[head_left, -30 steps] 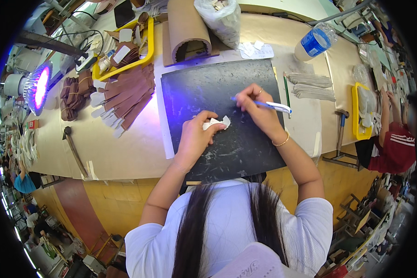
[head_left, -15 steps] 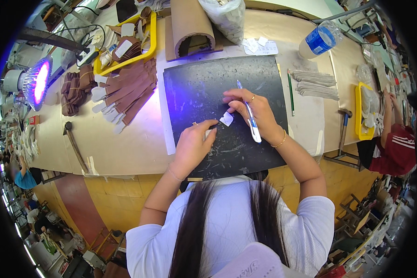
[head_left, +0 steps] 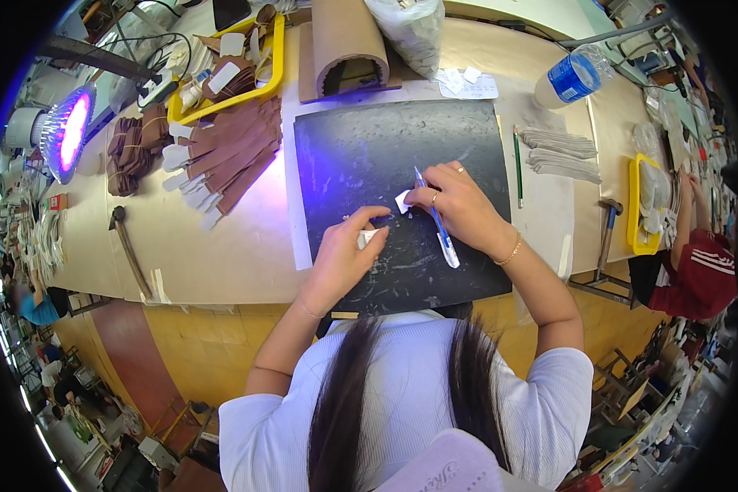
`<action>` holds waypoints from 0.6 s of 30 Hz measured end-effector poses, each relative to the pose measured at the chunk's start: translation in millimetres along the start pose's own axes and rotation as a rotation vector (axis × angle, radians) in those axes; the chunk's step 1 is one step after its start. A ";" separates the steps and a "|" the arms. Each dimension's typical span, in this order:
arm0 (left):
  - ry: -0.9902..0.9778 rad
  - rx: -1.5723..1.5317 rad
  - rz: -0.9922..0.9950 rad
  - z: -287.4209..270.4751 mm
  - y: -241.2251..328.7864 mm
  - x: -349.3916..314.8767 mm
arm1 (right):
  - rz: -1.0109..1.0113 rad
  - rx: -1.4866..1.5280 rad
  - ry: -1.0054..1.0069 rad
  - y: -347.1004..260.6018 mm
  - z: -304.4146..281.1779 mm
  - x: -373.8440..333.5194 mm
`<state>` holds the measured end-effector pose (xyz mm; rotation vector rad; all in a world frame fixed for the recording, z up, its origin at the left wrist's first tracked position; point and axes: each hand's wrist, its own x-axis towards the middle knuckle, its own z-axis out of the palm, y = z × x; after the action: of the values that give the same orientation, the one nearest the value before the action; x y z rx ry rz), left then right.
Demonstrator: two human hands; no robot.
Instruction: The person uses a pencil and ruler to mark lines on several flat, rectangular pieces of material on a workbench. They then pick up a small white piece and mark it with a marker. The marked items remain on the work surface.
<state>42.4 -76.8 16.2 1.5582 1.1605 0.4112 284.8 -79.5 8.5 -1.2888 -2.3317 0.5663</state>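
My right hand [head_left: 461, 207] is over the black mat [head_left: 344, 156], with a blue-and-white pen [head_left: 443, 236] held slantwise among its fingers. A small white piece [head_left: 403, 202] touches its thumb and fingertip side, tilted up from the mat. To the left, my left hand [head_left: 340, 256] rests on the mat with thumb and forefinger curled. Another small white piece [head_left: 366, 239] shows between that thumb and forefinger, partly hidden by the hand. The fingertips of both hands are a short way apart.
Brown strips with white ends [head_left: 234, 156] fan out at left below a yellow tray [head_left: 279, 66]. A lit lamp [head_left: 72, 131], hammer [head_left: 129, 250], cardboard tube [head_left: 348, 41], bottle [head_left: 570, 78], green pencil [head_left: 518, 168] and grey strips [head_left: 559, 143] surround the mat. A co-worker's red sleeve [head_left: 697, 275] is far right.
My right hand has turned and its fingers have closed at the upper white piece, which is now tilted. The pen has swung with the hand. My left hand has hardly moved.
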 end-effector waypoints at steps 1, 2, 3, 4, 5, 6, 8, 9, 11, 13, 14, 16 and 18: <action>-0.022 0.032 0.005 2.1 1.1 -2.4 | -0.045 -0.036 0.017 1.9 0.6 -2.5; -0.046 0.063 0.011 4.1 6.4 -3.9 | -0.041 -0.028 0.034 2.9 -0.9 -6.1; -0.070 0.096 0.017 6.0 9.4 -4.9 | -0.036 -0.021 0.051 2.8 -2.7 -10.6; -0.057 0.132 0.049 8.1 8.3 -5.4 | -0.031 -0.013 0.068 2.3 -3.6 -12.6; -0.047 0.169 0.084 11.6 6.2 -5.5 | 0.019 0.035 0.128 -0.4 -7.6 -11.8; -0.038 0.205 0.118 13.9 4.4 -5.5 | 0.068 0.083 0.189 -4.9 -14.0 -9.1; -0.040 0.325 0.163 13.9 2.2 -5.1 | 0.146 0.254 0.275 -7.2 -14.7 -7.5; -0.043 0.384 0.188 14.4 1.6 -4.4 | 0.159 0.397 0.309 -3.4 -8.0 -7.2; -0.082 0.465 0.195 17.3 0.3 -2.8 | 0.294 0.655 0.348 -7.2 6.9 0.1; -0.106 0.535 0.186 16.8 3.4 -2.4 | 0.534 0.886 0.349 -21.8 21.8 15.3; -0.109 0.558 0.174 16.3 9.2 -2.4 | 0.539 0.782 0.318 -19.7 22.5 17.5; -0.109 0.579 0.169 14.5 11.9 -2.0 | 0.545 0.573 0.257 -13.6 23.4 22.9; -0.107 0.566 0.179 16.1 10.1 -1.6 | 0.467 0.553 0.338 -11.4 31.6 24.1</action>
<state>58.5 -86.3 20.1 2.1566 1.1120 0.1099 248.3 -69.0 -7.8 -1.4983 -1.4560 0.9676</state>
